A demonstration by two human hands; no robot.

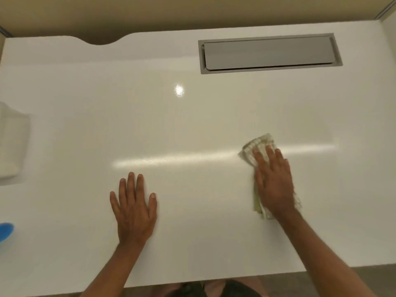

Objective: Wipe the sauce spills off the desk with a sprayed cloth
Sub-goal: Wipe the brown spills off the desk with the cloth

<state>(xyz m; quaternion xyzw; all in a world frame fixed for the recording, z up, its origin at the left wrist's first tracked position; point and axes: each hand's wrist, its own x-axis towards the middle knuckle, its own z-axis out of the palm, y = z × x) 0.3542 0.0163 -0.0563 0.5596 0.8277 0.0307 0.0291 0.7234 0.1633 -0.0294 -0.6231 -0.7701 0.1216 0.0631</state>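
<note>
both hands lie flat: right hand (273, 179) presses the checked cloth (260, 144) onto the desk (192, 125), cloth running lengthwise under its straight fingers; left hand (134, 209) rests bare, well apart.

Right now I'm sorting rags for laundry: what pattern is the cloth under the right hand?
The cloth is a pale green-and-white check, seen in the head view.
</note>
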